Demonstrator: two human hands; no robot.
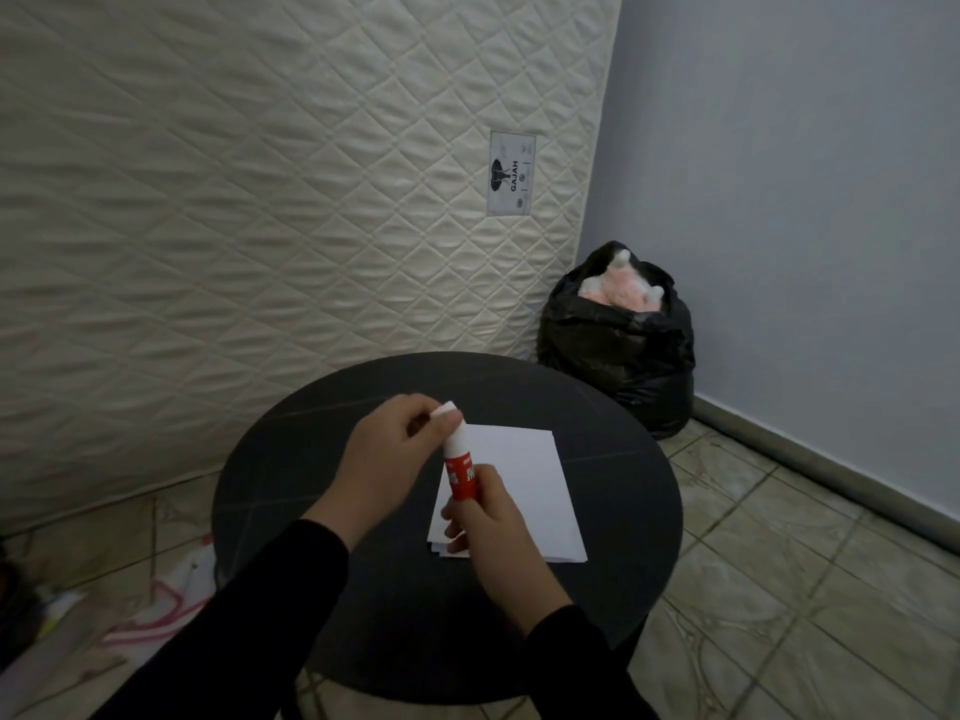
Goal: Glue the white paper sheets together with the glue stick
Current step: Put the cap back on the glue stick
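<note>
A stack of white paper sheets [524, 491] lies on the round black table [395, 631], right of centre. Above its left edge I hold a glue stick [457, 462] with a red label and white ends, tilted slightly. My right hand [493, 532] grips the lower body of the stick. My left hand [389, 459] pinches the white cap end at the top. Whether the cap is on or coming off is not clear. Both sleeves are black.
A quilted white mattress [270, 200] leans upright behind the table. A black rubbish bag [623, 345] with pink stuff inside sits in the corner by the blue wall. Bags and clutter [156, 610] lie on the tiled floor at the left.
</note>
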